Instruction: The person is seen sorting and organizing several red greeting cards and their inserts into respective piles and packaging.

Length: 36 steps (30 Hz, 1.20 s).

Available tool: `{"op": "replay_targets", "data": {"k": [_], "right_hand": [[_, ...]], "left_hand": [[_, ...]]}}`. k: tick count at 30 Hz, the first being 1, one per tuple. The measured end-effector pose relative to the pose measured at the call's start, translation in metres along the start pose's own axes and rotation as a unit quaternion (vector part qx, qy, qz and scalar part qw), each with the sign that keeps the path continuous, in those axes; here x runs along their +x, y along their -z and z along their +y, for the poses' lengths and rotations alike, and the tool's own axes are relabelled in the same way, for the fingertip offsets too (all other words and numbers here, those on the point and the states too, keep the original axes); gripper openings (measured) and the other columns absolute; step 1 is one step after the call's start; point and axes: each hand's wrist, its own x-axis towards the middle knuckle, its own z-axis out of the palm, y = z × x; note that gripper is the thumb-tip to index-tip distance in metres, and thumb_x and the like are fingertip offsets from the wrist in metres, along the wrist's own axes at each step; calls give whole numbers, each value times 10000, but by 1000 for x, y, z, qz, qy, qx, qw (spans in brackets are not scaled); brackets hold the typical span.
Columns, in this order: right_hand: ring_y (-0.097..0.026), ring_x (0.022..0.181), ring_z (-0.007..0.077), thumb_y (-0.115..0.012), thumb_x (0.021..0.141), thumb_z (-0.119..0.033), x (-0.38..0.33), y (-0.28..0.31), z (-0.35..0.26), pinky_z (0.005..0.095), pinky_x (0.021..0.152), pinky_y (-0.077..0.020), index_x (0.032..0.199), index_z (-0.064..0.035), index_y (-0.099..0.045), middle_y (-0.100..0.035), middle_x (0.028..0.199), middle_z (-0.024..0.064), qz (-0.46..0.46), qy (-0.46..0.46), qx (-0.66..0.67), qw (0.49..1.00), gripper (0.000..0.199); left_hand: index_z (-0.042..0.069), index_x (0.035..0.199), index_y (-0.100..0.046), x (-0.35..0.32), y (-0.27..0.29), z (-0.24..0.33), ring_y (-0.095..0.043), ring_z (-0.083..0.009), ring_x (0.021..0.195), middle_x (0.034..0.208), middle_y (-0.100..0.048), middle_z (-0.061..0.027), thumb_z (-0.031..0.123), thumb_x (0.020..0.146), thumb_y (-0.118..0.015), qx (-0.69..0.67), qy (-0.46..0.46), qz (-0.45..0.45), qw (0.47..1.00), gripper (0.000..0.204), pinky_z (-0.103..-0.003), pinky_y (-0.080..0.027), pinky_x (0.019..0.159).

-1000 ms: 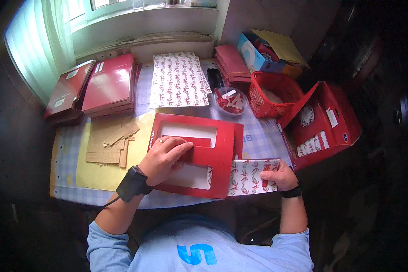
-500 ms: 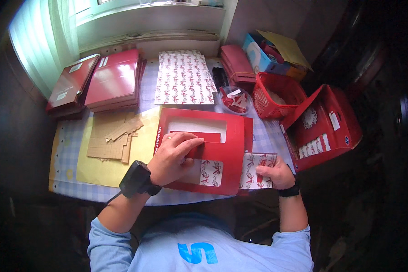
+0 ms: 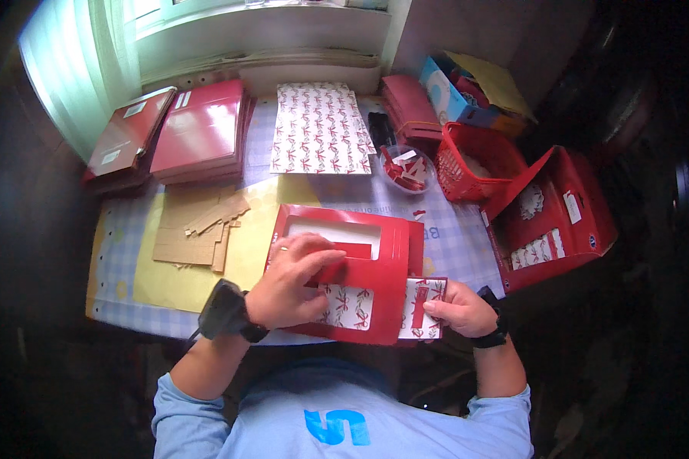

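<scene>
A flat red cardboard sleeve (image 3: 391,275) with two cut-out windows lies at the near table edge. My left hand (image 3: 292,284) rests across its left side, fingers curled over the strip between the windows. My right hand (image 3: 467,309) pinches the right end of a white card holder (image 3: 413,294) printed with red bows and a red band, thumb on top. That holder goes in under the sleeve's right edge. The same bow pattern shows through the lower window. A red piece (image 3: 354,250) lies in the upper window; the fingertips of my left hand are partly hidden.
Brown cardboard strips (image 3: 195,233) lie on yellow paper at left. Behind are red box stacks (image 3: 199,134) and bow-patterned sheets (image 3: 319,130). To the right stand a clear tub (image 3: 407,170) of scraps, a red basket (image 3: 478,164), a blue box (image 3: 455,96) and an open red box (image 3: 566,222).
The patterned holder has slid left into the sleeve, and more of its pattern fills the lower window. Sleeve and right hand have come slightly nearer to me.
</scene>
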Motion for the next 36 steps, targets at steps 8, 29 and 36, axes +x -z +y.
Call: {"op": "replay_targets", "data": {"k": [8, 29, 36], "right_hand": [[-597, 877, 91, -521, 931, -115, 11, -19, 1, 256, 761, -494, 1191, -19, -504, -626, 1004, 41, 50, 50, -28, 997, 278], [-633, 783, 302, -631, 743, -80, 17, -106, -64, 373, 663, -530, 1046, -22, -607, -626, 935, 167, 50, 412, -650, 637, 310], [-573, 644, 225, -609, 785, -166, 19, -153, -85, 338, 543, -460, 1005, -84, -629, -578, 771, 95, 91, 426, -745, 506, 236]], "left_hand": [[-20, 1245, -467, -37, 31, -6, -522, -312, 1096, 1176, -515, -192, 71, 709, -607, -26, 265, 130, 955, 562, -364, -415, 953], [47, 1108, -603, -78, 12, -101, -636, -291, 979, 1090, -635, -180, 245, 954, -497, -647, 265, 319, 640, 273, -458, -526, 865], [41, 1253, -500, -33, 30, -106, -479, -266, 1178, 1187, -545, -153, 227, 943, -499, -811, -37, 54, 582, 362, -414, -477, 942]]}}
